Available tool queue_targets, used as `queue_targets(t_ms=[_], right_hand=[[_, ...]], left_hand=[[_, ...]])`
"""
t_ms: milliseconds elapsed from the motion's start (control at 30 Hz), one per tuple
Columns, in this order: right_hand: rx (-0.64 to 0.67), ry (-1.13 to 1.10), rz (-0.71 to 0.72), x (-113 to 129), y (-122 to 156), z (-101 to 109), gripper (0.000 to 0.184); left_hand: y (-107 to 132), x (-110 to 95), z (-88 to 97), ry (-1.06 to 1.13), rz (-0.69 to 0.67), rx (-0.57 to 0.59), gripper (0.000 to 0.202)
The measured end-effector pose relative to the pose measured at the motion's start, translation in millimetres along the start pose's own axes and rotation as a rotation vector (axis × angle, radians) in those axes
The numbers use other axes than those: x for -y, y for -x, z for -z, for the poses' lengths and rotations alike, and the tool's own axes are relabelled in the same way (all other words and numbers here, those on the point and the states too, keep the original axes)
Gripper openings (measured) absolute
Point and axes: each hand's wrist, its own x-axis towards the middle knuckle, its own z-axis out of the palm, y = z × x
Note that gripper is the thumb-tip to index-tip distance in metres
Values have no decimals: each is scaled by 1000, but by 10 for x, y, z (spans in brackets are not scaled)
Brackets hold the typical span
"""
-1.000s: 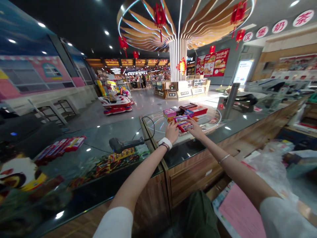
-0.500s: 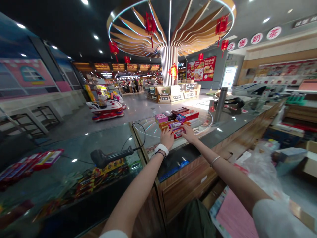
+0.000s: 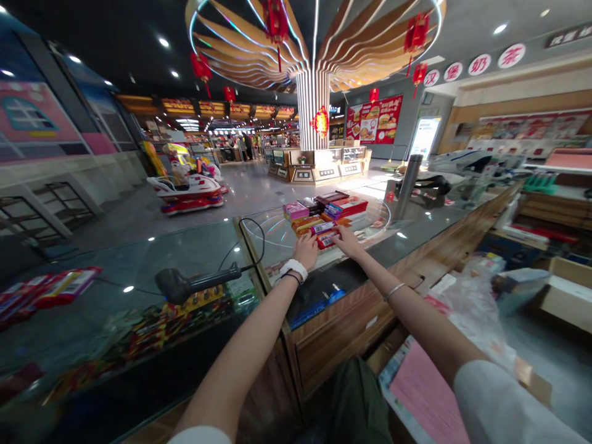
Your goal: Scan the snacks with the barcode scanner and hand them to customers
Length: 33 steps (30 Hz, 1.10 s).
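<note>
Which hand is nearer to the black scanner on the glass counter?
Left. The left hand is right of the scanner, by the packets; the right hand is farther right, also by them.

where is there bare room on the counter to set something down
The glass beyond the scanner looks bare, between the red packs and looped cable; so does the dark strip between the right grip and metal post. Around that and the left grip, it is crowded with snack packs and boxes.

This is a shop: a barcode scanner [image 3: 197,284] lies on a glass counter [image 3: 198,250].
</note>
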Motion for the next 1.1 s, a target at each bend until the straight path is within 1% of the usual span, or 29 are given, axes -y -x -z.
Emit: queue_targets(t_ms=[100, 267, 433, 567, 700, 833, 967, 1100], right_hand=[[7, -1, 5, -13, 1, -3, 35], [-35, -66, 66, -68, -3, -29, 34], [-28, -77, 58, -97, -11, -42, 37], [-23, -98, 50, -78, -9, -29, 40], [-88, -95, 62, 11, 34, 16, 41], [-134, -18, 166, 181, 136, 82, 48], [-79, 67, 294, 413, 240, 95, 50], [-15, 97, 385, 749, 285, 16, 51]], left_hand=[[10, -8, 1, -6, -8, -6, 46], [54, -43, 12, -46, -53, -30, 42], [96, -40, 2, -57, -73, -61, 40], [108, -35, 5, -62, -59, -56, 43], [149, -57, 58, -113, -68, -74, 42], [273, -42, 183, -211, -106, -89, 47], [495, 43, 395, -290, -156, -122, 51], [756, 170, 663, -340, -200, -166, 54]])
